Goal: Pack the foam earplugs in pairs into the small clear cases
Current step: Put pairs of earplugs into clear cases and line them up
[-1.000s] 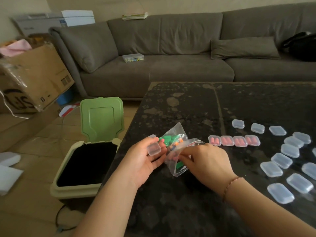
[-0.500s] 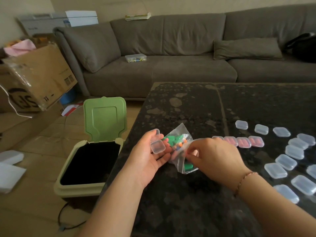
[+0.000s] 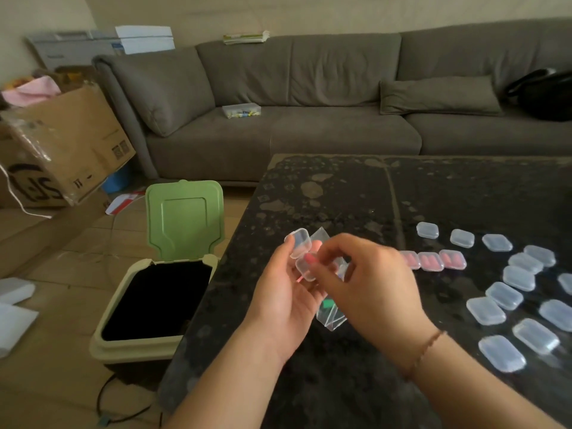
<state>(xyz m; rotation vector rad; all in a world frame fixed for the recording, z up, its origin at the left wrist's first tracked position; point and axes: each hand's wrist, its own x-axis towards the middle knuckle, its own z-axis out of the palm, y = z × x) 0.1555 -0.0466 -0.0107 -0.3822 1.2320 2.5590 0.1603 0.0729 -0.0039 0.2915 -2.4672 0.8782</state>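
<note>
My left hand (image 3: 283, 292) holds an open small clear case (image 3: 301, 253), lid tipped up, above the dark table's left part. A pink earplug (image 3: 309, 259) sits at the case's tray, and my right hand (image 3: 368, 280) pinches it there with fingertips. Between and below the hands hangs a clear plastic bag (image 3: 330, 314) with green earplugs showing inside; which hand holds it is hidden. A row of closed cases filled with pink earplugs (image 3: 433, 261) lies right of my right hand. Several empty closed cases (image 3: 510, 292) are scattered further right.
The black speckled table (image 3: 356, 196) has its left edge close to my left hand. An open bin with a green lid (image 3: 182, 218) stands on the floor just left of the table. A grey sofa (image 3: 309, 125) runs behind, cardboard boxes (image 3: 65, 144) at the far left.
My right hand has come out of the bag with a pink earplug and moved up to the open case. My left hand has raised the case; the bag now hangs lower.
</note>
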